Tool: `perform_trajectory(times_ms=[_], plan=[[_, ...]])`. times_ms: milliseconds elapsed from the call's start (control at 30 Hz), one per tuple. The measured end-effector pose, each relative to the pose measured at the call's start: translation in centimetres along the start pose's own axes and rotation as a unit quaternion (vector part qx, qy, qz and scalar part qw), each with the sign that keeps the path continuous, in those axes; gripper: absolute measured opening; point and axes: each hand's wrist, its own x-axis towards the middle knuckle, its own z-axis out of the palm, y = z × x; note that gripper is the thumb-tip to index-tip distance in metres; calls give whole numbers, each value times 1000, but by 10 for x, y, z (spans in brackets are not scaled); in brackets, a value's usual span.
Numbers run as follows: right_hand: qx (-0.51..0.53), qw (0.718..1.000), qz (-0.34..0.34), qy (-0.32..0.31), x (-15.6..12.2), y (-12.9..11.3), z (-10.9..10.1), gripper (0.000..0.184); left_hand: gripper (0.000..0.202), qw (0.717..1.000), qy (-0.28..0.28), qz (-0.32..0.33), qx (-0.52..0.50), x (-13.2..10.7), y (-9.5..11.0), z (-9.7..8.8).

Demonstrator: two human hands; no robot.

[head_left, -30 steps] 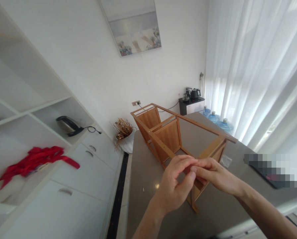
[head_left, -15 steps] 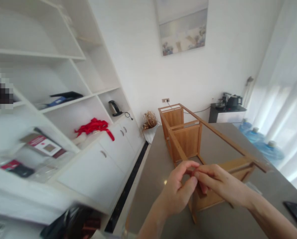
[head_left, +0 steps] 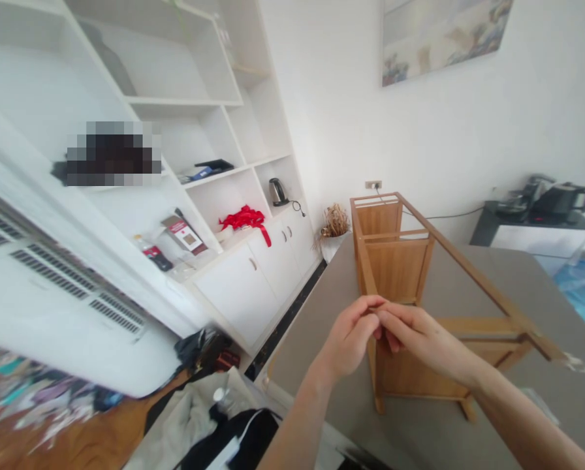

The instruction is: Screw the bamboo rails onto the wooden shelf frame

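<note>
My left hand [head_left: 347, 338] and my right hand [head_left: 422, 339] meet at the fingertips over the near end of a wooden shelf rack [head_left: 393, 266]. Both have thumb and fingers pinched together. Whatever may be between them is too small or too covered to make out. The rack lies on its side on a grey table [head_left: 308, 333], its long rails running away from me. Behind my fingers is the near end of its left rail, and I cannot tell whether they touch it. A wooden panel [head_left: 420, 375] of the rack shows below my right hand.
White shelving [head_left: 234, 258] on the left holds a kettle [head_left: 277, 192], red ribbon [head_left: 243, 219] and a cola bottle [head_left: 156, 256]. Clothes [head_left: 189, 418] are heaped at lower left. Across the table stands a dark-topped cabinet [head_left: 537, 235], with blue water jugs [head_left: 584, 287] at right.
My view has swung left, bringing in the clothes and floor. Both hands stay together, with the fingertips drawn closer and the left fingers more curled. The rack appears to lie where it was.
</note>
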Motion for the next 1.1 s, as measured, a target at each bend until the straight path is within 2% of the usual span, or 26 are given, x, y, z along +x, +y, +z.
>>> perform_trajectory(times_ms=[400, 600, 833, 1100], plan=[[-4, 1000, -1, 24, -2, -2, 0, 38, 25, 1000, 1, 7, -18, 4, -4, 7], [8, 1000, 29, 2, 4, 1, -4, 41, 24, 998, 38, -17, -56, 9, -8, 12], [35, 997, 45, -45, 8, -3, -14, 35, 24, 997, -9, -25, -72, 19, -12, 6], [46, 998, 44, -14, 5, -7, -8, 30, 25, 997, -14, -18, -70, 17, -12, 3]])
